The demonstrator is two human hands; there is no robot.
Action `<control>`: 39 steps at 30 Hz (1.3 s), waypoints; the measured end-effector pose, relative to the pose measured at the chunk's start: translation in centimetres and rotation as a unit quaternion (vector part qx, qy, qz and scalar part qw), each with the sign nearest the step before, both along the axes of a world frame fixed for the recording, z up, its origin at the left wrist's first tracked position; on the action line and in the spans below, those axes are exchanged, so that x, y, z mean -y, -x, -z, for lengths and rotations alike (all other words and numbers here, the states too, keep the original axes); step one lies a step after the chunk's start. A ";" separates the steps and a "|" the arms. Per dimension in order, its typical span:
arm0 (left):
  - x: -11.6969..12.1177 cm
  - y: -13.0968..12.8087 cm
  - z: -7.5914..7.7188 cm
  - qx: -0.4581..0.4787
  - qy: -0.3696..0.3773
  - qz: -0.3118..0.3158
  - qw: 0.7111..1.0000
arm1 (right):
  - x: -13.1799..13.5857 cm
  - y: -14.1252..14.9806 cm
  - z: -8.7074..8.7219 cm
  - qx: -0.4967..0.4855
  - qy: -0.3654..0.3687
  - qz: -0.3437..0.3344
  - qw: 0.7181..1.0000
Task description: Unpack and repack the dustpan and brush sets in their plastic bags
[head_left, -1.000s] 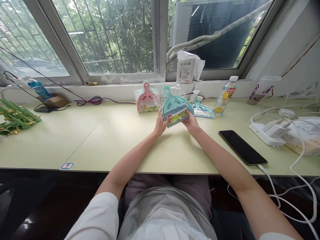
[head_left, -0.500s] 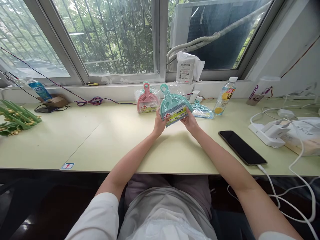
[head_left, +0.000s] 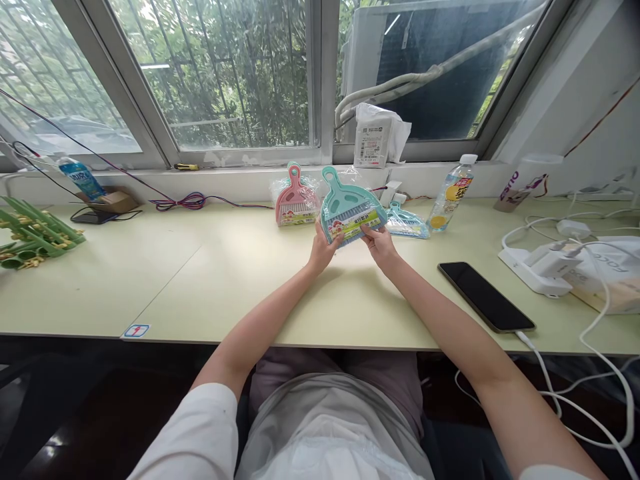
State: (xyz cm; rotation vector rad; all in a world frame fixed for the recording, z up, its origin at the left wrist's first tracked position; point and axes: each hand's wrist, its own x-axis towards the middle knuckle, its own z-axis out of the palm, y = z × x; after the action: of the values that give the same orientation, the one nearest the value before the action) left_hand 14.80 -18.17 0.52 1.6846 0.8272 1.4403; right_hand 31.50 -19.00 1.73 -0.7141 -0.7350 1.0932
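A teal mini dustpan set (head_left: 350, 207) in clear wrapping, with a yellow label across its lower part, is held up over the pale green desk (head_left: 210, 280). My left hand (head_left: 323, 250) grips its lower left corner. My right hand (head_left: 381, 245) pinches its lower right edge. Behind it on the desk lie a pink dustpan set (head_left: 296, 199) and another teal one (head_left: 406, 222), both wrapped.
A drink bottle (head_left: 453, 193) stands right of the sets. A black phone (head_left: 486, 295) lies at the right with a white charger block (head_left: 540, 263) and cables. Green plastic pieces (head_left: 30, 233) sit far left. On the sill are a white packet (head_left: 373, 137) and a blue bottle (head_left: 83, 179).
The teal dustpan set has been tilted so its label turns more level and its handle points up; both hands kept hold and shifted slightly.
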 end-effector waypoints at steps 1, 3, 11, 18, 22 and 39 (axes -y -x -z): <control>0.1 -0.1 0.1 -0.006 0.020 0.014 1.000 | 0.0 -0.1 -0.1 -0.003 0.002 0.004 1.000; 0.2 -0.2 0.0 -0.012 0.064 0.058 0.996 | 0.0 -0.3 -0.2 -0.008 0.005 0.014 1.000; -0.4 0.7 -1.8 0.166 0.188 0.138 0.958 | -0.2 -0.4 0.0 0.008 0.027 0.009 1.000; -0.2 1.5 -1.7 0.113 0.286 0.250 0.918 | -0.4 0.0 0.6 0.003 0.059 0.019 0.998; -0.1 1.8 -1.7 0.066 0.280 0.309 0.907 | -0.4 -0.3 0.3 -0.003 0.043 0.030 0.999; -0.7 3.1 -2.5 0.172 0.305 0.276 0.895 | 0.5 1.0 -0.6 0.013 0.015 -0.072 0.997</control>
State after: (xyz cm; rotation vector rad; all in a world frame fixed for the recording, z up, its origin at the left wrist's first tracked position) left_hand 11.72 -17.51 3.03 1.0215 0.4688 0.9062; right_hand 30.50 -19.52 2.32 -0.7097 -0.8027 1.2309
